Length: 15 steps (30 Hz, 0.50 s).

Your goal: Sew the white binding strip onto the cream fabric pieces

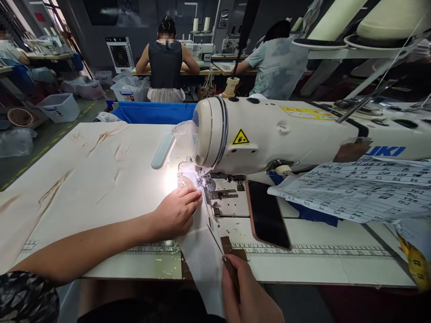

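A white strip of fabric (pixel 202 251) runs from the table's front edge up to the needle area (pixel 201 180) of a white Juki sewing machine (pixel 269 134). My left hand (pixel 177 211) lies on the fabric just left of the presser foot, its fingers curled and pressing the cloth down. My right hand (pixel 249 296) is at the front edge, closed on a thin pointed tool (pixel 218 244) whose tip lies along the fabric's right edge.
A dark phone (pixel 267 215) lies face up right of the needle plate. Printed paper sheets (pixel 363 188) rest under the machine arm. A ruler strip (pixel 303 250) runs along the table front. A blue bin (pixel 151 112) stands behind the table. Two people work with their backs turned.
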### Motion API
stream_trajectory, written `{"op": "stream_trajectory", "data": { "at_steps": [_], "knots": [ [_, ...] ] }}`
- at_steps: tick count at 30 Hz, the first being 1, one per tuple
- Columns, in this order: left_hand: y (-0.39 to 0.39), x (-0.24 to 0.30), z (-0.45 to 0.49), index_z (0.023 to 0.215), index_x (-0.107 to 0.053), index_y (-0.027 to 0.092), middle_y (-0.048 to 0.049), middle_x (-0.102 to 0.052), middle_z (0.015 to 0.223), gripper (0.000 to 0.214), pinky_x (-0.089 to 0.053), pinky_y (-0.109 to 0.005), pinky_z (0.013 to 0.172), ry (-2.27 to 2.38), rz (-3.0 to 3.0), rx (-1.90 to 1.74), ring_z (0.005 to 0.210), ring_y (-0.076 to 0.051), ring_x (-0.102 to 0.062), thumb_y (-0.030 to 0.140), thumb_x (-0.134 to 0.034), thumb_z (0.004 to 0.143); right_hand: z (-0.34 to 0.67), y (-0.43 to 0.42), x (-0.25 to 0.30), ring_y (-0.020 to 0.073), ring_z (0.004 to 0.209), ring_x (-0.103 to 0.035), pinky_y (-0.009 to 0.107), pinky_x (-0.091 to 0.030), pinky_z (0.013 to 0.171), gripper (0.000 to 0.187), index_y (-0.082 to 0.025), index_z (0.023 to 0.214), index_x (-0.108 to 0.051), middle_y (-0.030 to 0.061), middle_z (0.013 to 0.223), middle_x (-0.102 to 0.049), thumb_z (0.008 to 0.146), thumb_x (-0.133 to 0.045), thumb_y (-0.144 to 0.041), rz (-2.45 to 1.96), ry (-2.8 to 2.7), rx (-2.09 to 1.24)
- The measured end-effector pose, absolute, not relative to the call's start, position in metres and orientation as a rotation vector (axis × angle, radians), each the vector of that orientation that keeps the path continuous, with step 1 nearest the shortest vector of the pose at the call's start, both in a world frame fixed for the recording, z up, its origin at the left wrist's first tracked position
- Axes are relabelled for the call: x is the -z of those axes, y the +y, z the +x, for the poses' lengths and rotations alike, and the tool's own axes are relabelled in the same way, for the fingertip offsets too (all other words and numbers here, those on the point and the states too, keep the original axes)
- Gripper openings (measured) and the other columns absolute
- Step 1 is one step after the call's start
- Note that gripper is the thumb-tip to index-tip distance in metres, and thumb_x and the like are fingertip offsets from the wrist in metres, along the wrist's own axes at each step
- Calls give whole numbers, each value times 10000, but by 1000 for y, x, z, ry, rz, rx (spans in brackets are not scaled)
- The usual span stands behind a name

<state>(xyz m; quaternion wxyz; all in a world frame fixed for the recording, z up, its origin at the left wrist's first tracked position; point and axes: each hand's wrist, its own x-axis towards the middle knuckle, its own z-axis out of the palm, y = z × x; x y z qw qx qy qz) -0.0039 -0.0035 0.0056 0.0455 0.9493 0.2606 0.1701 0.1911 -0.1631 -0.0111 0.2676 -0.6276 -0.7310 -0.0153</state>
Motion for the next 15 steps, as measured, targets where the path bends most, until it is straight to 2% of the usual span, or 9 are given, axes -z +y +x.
{"op": "stream_trajectory", "data": {
  "at_steps": [6,15],
  "knots": [
    [-5,-3,-1,1344,-496,-45,-230,-482,1436,513,-407,-517,1115,864,2946,-418,1322,-355,-455,199,-409,901,189,-153,5,137,527,-690,191,-501,462,206,-170,1079,-559,20,764,-737,1005,-386,-252,-1699,-2002,116],
    [-5,-12,2,1305,-523,3,-225,-509,1381,460,-451,-520,1066,906,2927,-400,1288,-334,-464,216,-405,915,187,-141,4,145,566,-690,204,-484,469,185,-185,1077,-538,24,786,-727,997,-380,-239,-1682,-2000,186]
  ]
}}
